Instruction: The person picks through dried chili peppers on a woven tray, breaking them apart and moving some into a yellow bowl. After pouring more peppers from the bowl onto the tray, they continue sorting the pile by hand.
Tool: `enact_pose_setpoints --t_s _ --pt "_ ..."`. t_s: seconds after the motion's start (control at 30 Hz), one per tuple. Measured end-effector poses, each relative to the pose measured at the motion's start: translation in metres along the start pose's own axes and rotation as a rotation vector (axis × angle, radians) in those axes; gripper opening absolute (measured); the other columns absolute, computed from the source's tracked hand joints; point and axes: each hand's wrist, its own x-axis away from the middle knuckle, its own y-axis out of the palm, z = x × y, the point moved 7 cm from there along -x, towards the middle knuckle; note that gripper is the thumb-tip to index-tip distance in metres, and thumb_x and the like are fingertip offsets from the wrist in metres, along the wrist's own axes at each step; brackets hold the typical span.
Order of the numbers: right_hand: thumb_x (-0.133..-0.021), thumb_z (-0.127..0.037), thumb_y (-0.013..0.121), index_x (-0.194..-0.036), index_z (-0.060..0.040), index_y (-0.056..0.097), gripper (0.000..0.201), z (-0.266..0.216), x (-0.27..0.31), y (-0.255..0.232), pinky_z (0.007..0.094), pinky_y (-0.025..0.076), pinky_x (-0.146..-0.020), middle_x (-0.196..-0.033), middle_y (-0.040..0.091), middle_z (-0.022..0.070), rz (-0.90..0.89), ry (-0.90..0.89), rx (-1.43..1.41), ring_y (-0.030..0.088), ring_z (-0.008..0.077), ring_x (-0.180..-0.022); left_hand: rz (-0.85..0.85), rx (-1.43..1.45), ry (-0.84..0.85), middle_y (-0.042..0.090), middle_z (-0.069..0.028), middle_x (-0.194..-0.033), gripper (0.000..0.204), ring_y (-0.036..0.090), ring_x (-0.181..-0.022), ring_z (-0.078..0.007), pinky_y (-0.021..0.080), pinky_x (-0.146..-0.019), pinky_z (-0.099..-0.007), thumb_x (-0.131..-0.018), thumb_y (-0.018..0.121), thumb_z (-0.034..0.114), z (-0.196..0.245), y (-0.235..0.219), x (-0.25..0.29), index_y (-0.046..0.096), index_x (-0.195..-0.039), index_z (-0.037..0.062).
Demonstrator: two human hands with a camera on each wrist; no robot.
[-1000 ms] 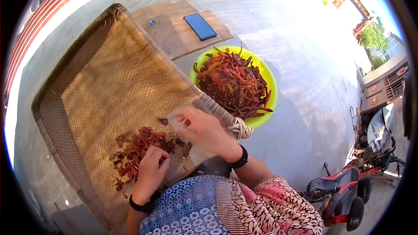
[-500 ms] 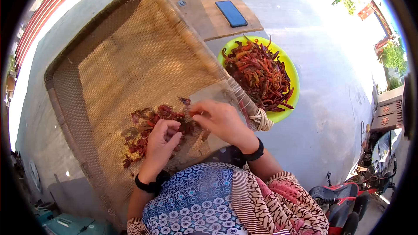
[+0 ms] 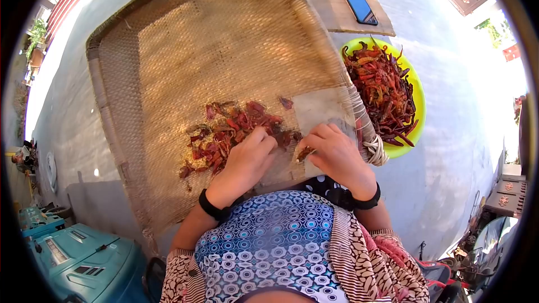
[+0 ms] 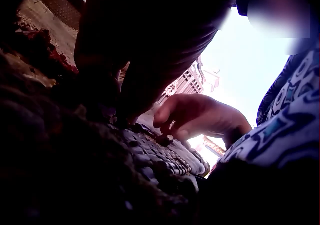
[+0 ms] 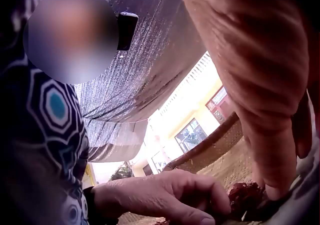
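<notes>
A heap of broken dried red chilies (image 3: 230, 129), with pale seeds among them, lies on a large woven tray (image 3: 208, 39). My left hand (image 3: 247, 160) rests at the heap's near right edge, fingers bent down among the pieces; I cannot tell if they pinch one. To its right, over a smooth grey patch of the tray, my right hand (image 3: 339, 154) pinches a brownish dried chili (image 3: 305, 154) between thumb and fingers. In the right wrist view, dark red chili pieces (image 5: 245, 195) show beside the left fingers. The left wrist view is mostly dark.
A yellow-green basin (image 3: 418, 112) piled with whole dried chilies stands against the tray's right rim. Beyond it, a phone (image 3: 358, 5) lies on a flat board (image 3: 320, 0). A teal case (image 3: 90, 261) sits at lower left, on the body's left side.
The head view has swung, so everything sits farther right. My right hand has drawn away from the heap onto the grey patch, with a chili in its fingers. The left hand stays by the heap.
</notes>
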Motion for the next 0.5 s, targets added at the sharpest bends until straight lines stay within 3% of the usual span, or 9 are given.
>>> enact_pose_setpoints --t_s 0.1,0.2,0.3,0.37,0.43,0.5 --pt "-0.076 -0.003 0.07 -0.098 -0.0107 0.068 0.024 0.0 0.0 0.005 0.039 0.049 -0.085 -0.099 0.06 0.0058 -0.051 0.031 0.011 0.057 0.0296 -0.099 -0.009 0.021 -0.012 0.054 -0.0111 -0.103 0.027 0.063 -0.09 -0.0337 0.052 -0.073 -0.0416 -0.082 0.07 0.004 0.002 -0.003 0.0 0.06 -0.107 0.0076" --pt "-0.078 -0.005 0.069 -0.095 -0.0121 0.068 0.019 0.004 0.001 -0.008 0.0402 0.049 -0.082 -0.093 0.059 0.0069 0.018 0.011 -0.135 0.058 0.0294 -0.095 -0.005 -0.004 -0.016 0.055 -0.0118 -0.1 0.027 0.063 -0.09 -0.0335 0.052 -0.073 -0.0414 -0.083 0.071 0.004 0.0 -0.004 0.002 0.06 -0.108 0.007" --pt "-0.081 -0.006 0.069 -0.097 -0.0093 0.068 0.017 0.017 0.001 -0.052 0.0391 0.049 -0.083 -0.097 0.062 0.008 0.195 0.129 0.008 0.06 0.0299 -0.098 0.044 -0.021 -0.06 0.056 -0.0124 -0.098 0.027 0.064 -0.089 -0.0318 0.052 -0.073 -0.0408 -0.084 0.07 0.004 -0.003 -0.005 0.001 0.061 -0.109 0.0061" --pt "-0.082 -0.006 0.069 -0.102 -0.0077 0.068 0.019 0.036 0.008 -0.084 0.0398 0.048 -0.087 -0.104 0.064 0.0091 0.441 0.229 0.069 0.059 0.031 -0.103 0.11 0.062 -0.101 0.057 -0.0122 -0.096 0.026 0.064 -0.087 -0.0295 0.052 -0.072 -0.0395 -0.086 0.069 0.003 -0.005 -0.008 0.001 0.062 -0.111 0.0056" --pt "-0.082 -0.008 0.071 -0.111 -0.0082 0.066 0.029 0.04 0.016 -0.106 0.0429 0.044 -0.097 -0.112 0.064 0.0104 0.76 0.344 0.376 0.058 0.0312 -0.109 0.195 0.124 -0.068 0.057 -0.0102 -0.096 0.023 0.063 -0.082 -0.0246 0.051 -0.071 -0.0365 -0.088 0.068 0.003 -0.009 -0.015 0.0 0.062 -0.111 0.0048" --pt "-0.084 -0.01 0.071 -0.113 -0.0088 0.065 0.029 0.043 0.02 -0.106 0.04 0.047 -0.093 -0.11 0.065 0.0096 0.778 0.359 0.229 0.06 0.0282 -0.106 0.24 0.206 -0.091 0.057 -0.0083 -0.095 0.02 0.061 -0.079 -0.02 0.05 -0.07 -0.0332 -0.091 0.066 0.003 -0.013 -0.02 0.001 0.062 -0.11 0.0039"
